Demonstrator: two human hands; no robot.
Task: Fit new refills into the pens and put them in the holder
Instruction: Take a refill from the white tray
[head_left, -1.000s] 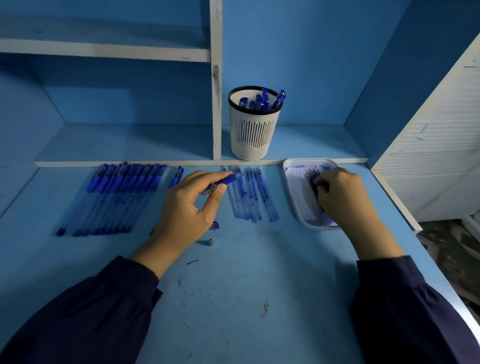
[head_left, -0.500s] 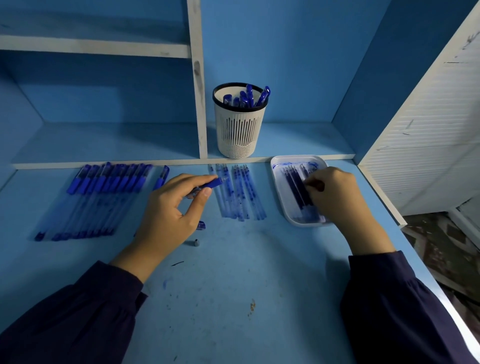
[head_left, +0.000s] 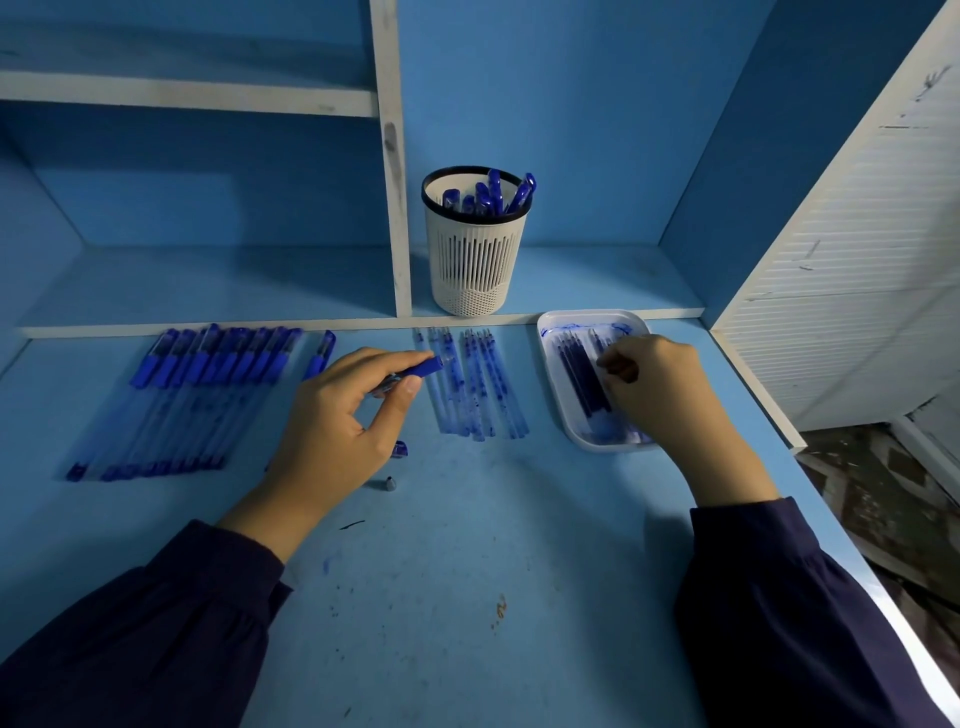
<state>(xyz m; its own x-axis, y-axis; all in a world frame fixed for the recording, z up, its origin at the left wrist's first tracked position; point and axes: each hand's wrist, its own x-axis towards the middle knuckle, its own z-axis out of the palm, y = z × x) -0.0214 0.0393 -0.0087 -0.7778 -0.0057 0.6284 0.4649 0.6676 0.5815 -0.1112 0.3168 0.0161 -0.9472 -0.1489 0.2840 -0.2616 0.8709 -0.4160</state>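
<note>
The blue table (head_left: 467, 597) sits under blue shelves. On it, the left hand (head_left: 332, 421) pinches a clear pen barrel with a blue end (head_left: 415, 370). The barrel's long axis slants, blue end up-right toward the white slotted pen holder (head_left: 472, 260). Both hands sit as they did half a second ago. The holder carries blue pens (head_left: 493, 192). The right hand's (head_left: 665, 395) grip pinches dark blue refills (head_left: 582, 374) in the white plastic tray (head_left: 587, 316).

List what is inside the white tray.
Dark blue refills lie in the tray, with ink smears. The right hand covers its right side; what lies there is hidden.
</note>
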